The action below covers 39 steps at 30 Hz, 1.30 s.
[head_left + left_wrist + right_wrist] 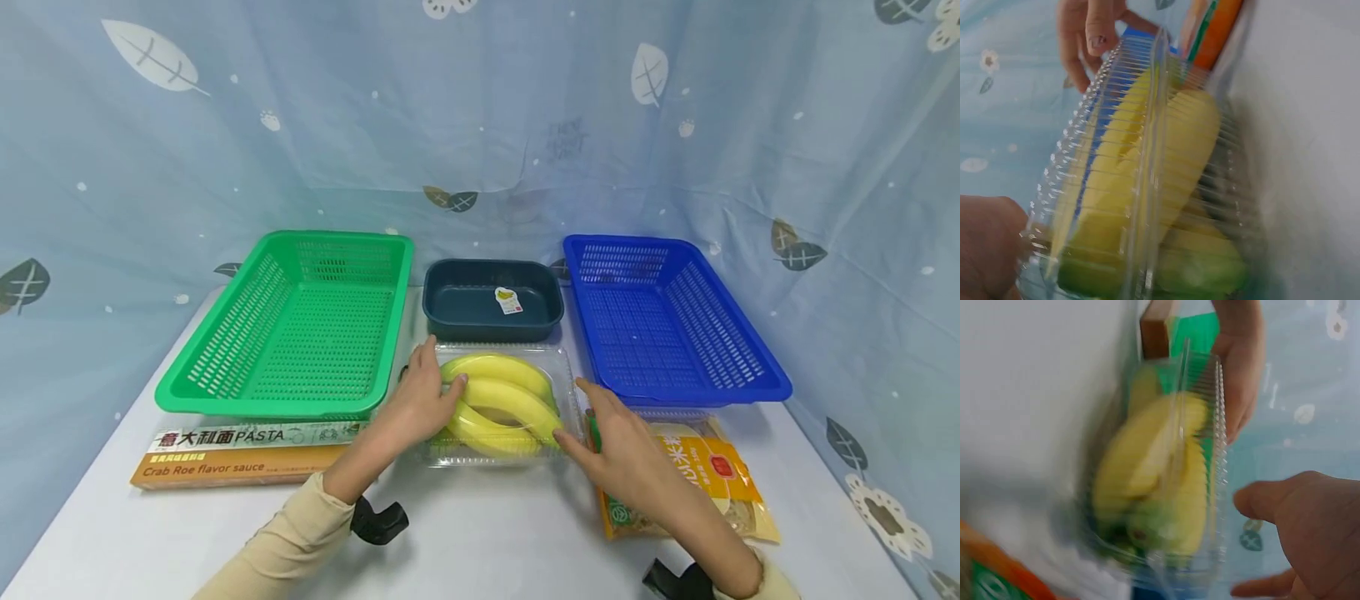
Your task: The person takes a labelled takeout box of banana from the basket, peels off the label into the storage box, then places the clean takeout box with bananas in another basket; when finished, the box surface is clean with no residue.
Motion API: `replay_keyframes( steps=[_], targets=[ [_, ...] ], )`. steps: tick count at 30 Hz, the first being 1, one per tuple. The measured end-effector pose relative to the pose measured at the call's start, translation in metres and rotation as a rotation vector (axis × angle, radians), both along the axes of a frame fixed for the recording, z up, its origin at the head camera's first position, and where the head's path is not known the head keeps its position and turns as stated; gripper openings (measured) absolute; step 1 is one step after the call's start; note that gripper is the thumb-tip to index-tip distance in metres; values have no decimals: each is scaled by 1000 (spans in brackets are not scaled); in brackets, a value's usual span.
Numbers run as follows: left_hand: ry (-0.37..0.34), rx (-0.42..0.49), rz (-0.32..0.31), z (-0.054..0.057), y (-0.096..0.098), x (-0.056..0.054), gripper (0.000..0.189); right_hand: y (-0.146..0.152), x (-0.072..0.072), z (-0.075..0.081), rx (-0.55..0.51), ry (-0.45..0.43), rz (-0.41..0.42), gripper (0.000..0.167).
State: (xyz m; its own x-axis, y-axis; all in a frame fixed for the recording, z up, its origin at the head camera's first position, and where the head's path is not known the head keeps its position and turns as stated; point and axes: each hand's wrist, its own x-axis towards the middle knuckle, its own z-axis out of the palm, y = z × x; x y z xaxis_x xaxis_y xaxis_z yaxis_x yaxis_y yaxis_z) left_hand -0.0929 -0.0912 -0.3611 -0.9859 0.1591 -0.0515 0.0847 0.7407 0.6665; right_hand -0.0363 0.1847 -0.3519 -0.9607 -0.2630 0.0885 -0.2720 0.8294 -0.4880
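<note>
Both hands spread wide, no firm grip visible: left hand [420, 400] over the clear box's [564, 371] left end, right hand [626, 446] at its right end, thumb by the edge. Can't tell contact. Box sits mid-table, bananas [502, 404] inside. Guess: moderate weight if real fruit, may shift when tilted; thin ribbed plastic, slick, flexes, lid could pop. Best hold: both short ends, low on the base, light squeeze, keep level. Around it: dark tray [450, 315] just behind, green basket [322, 333] back left, blue basket [660, 342] back right, pasta box [232, 468] left, yellow packet [731, 467] right, partly under right hand.
</note>
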Motion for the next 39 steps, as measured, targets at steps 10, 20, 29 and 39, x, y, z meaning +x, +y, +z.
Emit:
replay_keyframes(
  steps=[10, 20, 29, 39],
  targets=[
    [8, 64, 34, -7, -4, -2, 78, 4, -2, -19, -464, -303, -68, 87],
    [6, 69, 73, -11, -2, 1, 77, -2, 3, -26, -582, -414, -105, 78],
    [16, 96, 72, -2, 2, 11, 78, -1, 19, -7, -603, -349, -117, 71],
    [77, 162, 41, 24, 2, 25, 81, 7, 31, 22, -536, -253, -73, 65]
  ],
)
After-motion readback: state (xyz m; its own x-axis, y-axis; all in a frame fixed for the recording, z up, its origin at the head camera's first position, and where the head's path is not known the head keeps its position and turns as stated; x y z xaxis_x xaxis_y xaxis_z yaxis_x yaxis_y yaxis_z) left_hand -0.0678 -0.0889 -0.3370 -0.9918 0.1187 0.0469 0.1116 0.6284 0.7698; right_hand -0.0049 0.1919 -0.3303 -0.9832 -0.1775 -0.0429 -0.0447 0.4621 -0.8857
